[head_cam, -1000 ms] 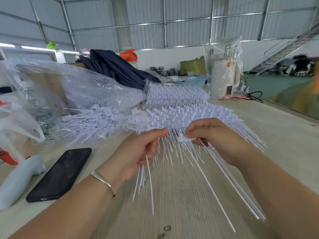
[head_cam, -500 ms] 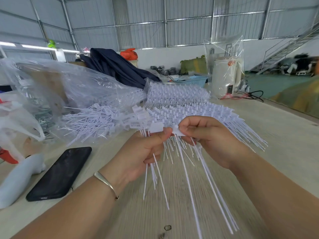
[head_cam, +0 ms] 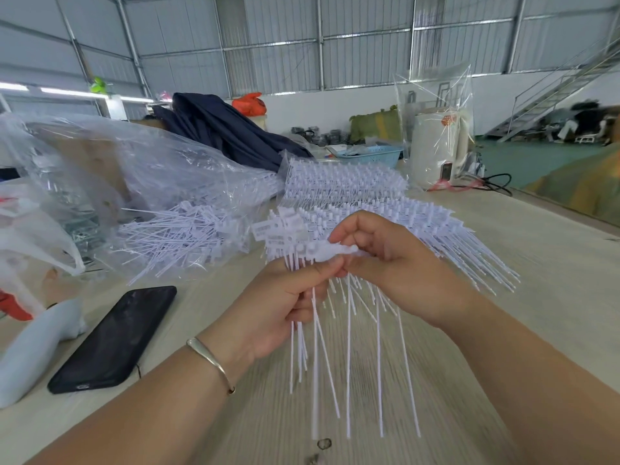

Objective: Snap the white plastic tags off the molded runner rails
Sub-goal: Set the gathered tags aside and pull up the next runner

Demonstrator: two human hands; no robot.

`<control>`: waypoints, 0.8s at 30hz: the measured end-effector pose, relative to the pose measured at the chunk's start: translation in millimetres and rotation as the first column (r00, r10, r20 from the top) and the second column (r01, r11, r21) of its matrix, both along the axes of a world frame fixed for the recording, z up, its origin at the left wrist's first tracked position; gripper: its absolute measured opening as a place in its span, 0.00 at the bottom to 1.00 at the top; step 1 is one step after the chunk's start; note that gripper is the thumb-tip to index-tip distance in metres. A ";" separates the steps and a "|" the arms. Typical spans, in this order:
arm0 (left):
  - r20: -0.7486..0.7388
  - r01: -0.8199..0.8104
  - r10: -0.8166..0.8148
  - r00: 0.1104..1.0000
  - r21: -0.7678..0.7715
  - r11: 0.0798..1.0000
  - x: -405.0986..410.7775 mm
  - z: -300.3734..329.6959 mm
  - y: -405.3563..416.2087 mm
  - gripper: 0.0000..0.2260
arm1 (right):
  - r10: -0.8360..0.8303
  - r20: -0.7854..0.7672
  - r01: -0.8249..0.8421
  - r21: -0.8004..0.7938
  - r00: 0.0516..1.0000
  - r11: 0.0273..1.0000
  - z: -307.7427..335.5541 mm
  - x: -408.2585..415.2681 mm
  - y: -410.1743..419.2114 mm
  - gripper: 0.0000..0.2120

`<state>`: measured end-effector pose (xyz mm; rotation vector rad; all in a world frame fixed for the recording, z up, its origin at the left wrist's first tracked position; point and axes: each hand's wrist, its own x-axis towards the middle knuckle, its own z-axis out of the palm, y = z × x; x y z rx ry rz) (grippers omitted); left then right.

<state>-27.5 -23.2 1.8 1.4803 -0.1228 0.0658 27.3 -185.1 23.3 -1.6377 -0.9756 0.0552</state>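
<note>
My left hand (head_cam: 285,307) grips a bundle of loose white tags (head_cam: 281,233), their flat heads fanned above my thumb and their thin tails hanging down toward the table. My right hand (head_cam: 385,263) pinches a white tag head (head_cam: 339,251) between thumb and fingers, touching my left thumb; several long tails (head_cam: 349,357) hang below it. Behind my hands a stack of molded runner rails (head_cam: 446,229) lies on the table, tails pointing right. More rails (head_cam: 342,182) are stacked farther back.
A heap of separated tags (head_cam: 181,236) lies at the mouth of a clear plastic bag (head_cam: 141,172) on the left. A black phone (head_cam: 117,337) and a pale blue object (head_cam: 30,347) lie near the left front. A wrapped white appliance (head_cam: 436,149) stands at the back right.
My right hand has moved left with a tag until it touches my left thumb. The hanging tails have swung from slanting right to nearly straight down.
</note>
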 end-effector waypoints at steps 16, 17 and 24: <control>0.057 -0.026 0.035 0.998 -0.148 0.989 4.5 -0.3 8.1 0.06 | -0.101 -0.026 0.103 0.055 0.995 0.993 0.0 17.0 -12.3 0.05; 0.045 -0.002 0.011 0.999 -0.178 0.984 4.5 0.0 8.0 0.08 | -0.078 -0.064 0.083 0.080 0.995 0.993 -1.3 17.0 -11.8 0.05; -0.029 0.204 -0.242 0.970 -0.449 0.870 4.2 1.7 11.7 0.08 | 0.073 -0.233 -0.032 0.176 0.970 0.984 -6.9 12.0 -0.4 0.04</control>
